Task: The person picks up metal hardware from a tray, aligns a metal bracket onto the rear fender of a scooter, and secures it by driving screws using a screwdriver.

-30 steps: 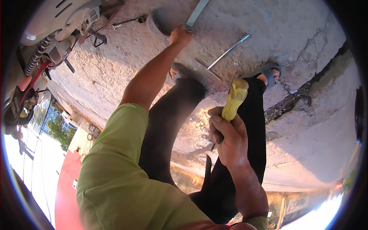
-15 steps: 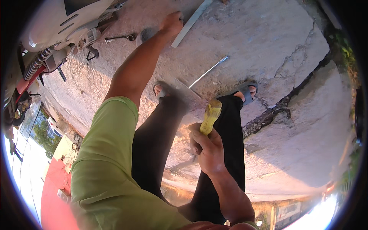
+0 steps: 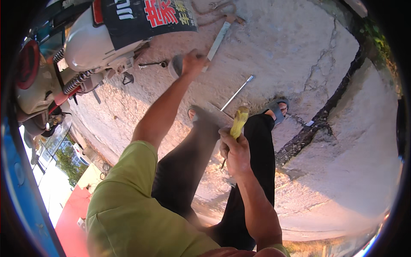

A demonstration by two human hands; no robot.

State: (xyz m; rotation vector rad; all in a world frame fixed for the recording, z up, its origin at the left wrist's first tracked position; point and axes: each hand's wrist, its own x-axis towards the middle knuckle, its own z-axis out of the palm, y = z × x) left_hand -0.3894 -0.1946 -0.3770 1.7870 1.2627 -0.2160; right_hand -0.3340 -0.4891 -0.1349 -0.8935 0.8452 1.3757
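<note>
My right hand is closed around a screwdriver with a yellow handle. The handle's butt points up and away from me, and a short dark stretch of shaft shows below my fingers. My left arm reaches out over the ground, and my left hand is beside a grey round container. Its fingers are curled in; what they hold, if anything, is hidden. Close to these fingers lies the pale, flat handle of a hammer, its head at the far end.
A T-handle wrench lies between my sandalled feet. Left of the container is a spanner. A motor scooter with a dark printed flap fills the far left. A wide crack runs through the concrete at right.
My head view has shifted, bringing more of the scooter and the hammer's head into sight. My left hand has come back nearer the container. The screwdriver stays in my right hand.
</note>
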